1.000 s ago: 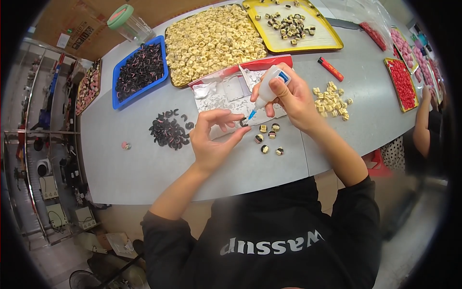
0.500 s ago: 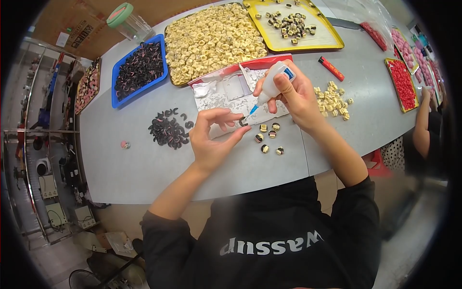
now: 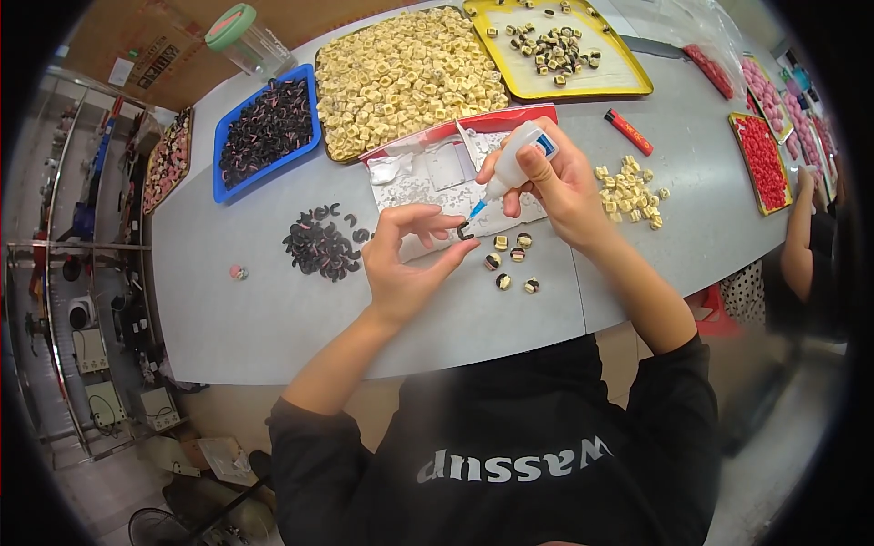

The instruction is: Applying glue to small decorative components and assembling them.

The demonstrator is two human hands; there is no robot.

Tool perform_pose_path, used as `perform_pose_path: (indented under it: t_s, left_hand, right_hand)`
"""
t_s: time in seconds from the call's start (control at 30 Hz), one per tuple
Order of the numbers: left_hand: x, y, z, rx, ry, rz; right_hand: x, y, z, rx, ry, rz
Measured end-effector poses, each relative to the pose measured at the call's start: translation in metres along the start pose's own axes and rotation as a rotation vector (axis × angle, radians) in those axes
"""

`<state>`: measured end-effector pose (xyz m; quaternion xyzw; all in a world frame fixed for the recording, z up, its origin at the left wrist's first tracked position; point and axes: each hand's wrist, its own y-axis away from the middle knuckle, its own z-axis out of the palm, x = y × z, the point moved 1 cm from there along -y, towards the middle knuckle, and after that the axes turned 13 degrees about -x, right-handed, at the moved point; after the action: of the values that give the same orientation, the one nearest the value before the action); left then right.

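Note:
My left hand (image 3: 398, 273) pinches a small black C-shaped piece (image 3: 462, 232) between thumb and forefinger. My right hand (image 3: 566, 187) grips a white squeeze bottle (image 3: 507, 166), tilted down to the left. Its thin blue nozzle (image 3: 478, 208) ends right by the black piece; whether they touch I cannot tell. Left of my hands lies a pile of similar black curved pieces (image 3: 319, 246). Several cream-and-black assembled pieces (image 3: 517, 256) sit below the bottle. A heap of small cream blocks (image 3: 630, 193) lies beyond my right wrist.
Behind my hands is a white, red-edged cardboard sheet (image 3: 410, 196) with residue. A blue tray (image 3: 218, 173) of black pieces, a large tray of cream blocks (image 3: 410, 77) and a yellow tray (image 3: 510, 82) stand farther back. A red lighter (image 3: 630, 134) lies right. Another person's arm (image 3: 798, 232) shows far right.
The black piece has turned slightly in my left fingers, and the nozzle has shifted a little relative to it. The whole view has moved slightly; both grips stay the same.

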<state>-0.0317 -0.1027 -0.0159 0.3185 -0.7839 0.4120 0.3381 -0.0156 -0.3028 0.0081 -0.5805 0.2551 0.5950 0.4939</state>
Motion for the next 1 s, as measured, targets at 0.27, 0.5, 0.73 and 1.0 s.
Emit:
perform_pose_path:
  t_s: [0.27,0.5,0.73,1.0]
  left_hand:
    - [-0.001,-0.009,-0.001,0.022,-0.002,0.019]
    - [-0.003,-0.002,-0.011,0.171,-0.037,0.049]
    - [0.002,0.008,-0.018,0.35,0.087,-0.031]
    - [-0.004,0.008,-0.01,0.187,-0.01,-0.042]
  right_hand:
    - [-0.007,-0.004,-0.012,0.035,0.101,-0.041]
    - [-0.003,-0.008,-0.012,0.137,0.132,0.02]
    - [0.008,0.009,0.016,-0.178,0.775,-0.107]
    - [0.019,0.005,0.013,-0.282,1.162,-0.088]
